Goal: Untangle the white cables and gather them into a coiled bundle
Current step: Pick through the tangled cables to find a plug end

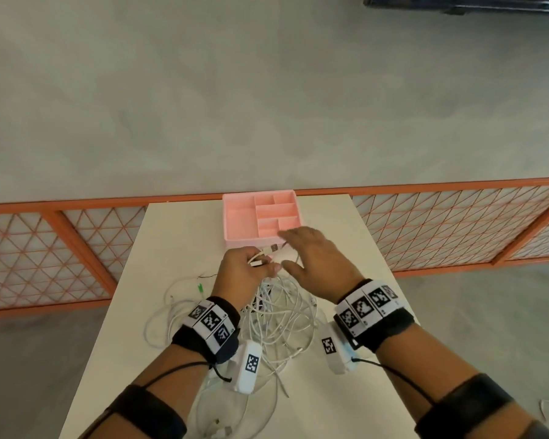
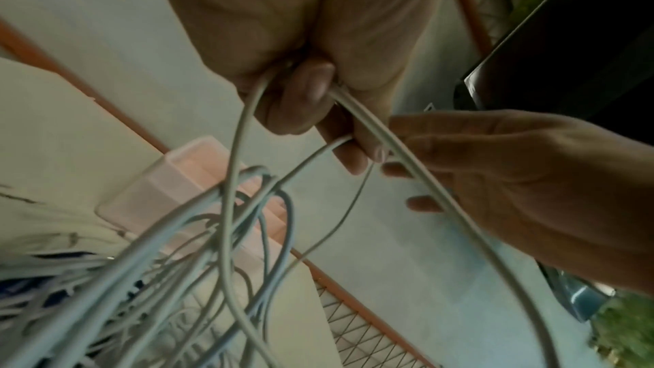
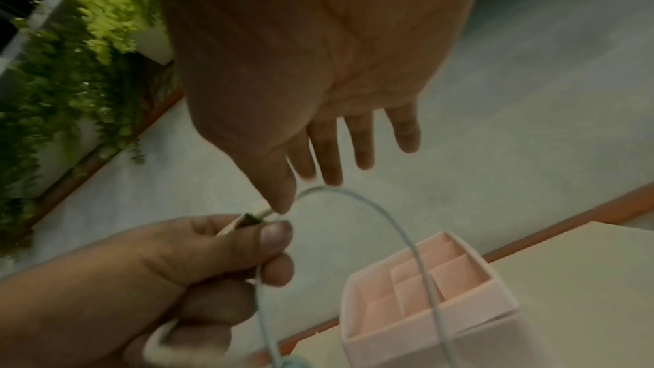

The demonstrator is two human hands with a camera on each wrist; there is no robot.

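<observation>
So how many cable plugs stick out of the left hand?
2. One USB plug points at the pink organizer, beside the right hand; a second plug lies nearer, over the left hand thumb. Others may be hidden in the fist.

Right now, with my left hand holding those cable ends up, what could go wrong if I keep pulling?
The left hand grips several white cable ends while the tangled white cables lie knotted below; pulling may tighten the knots. The open right hand holds nothing, so strands could drag toward the pink plastic divided tray.
</observation>
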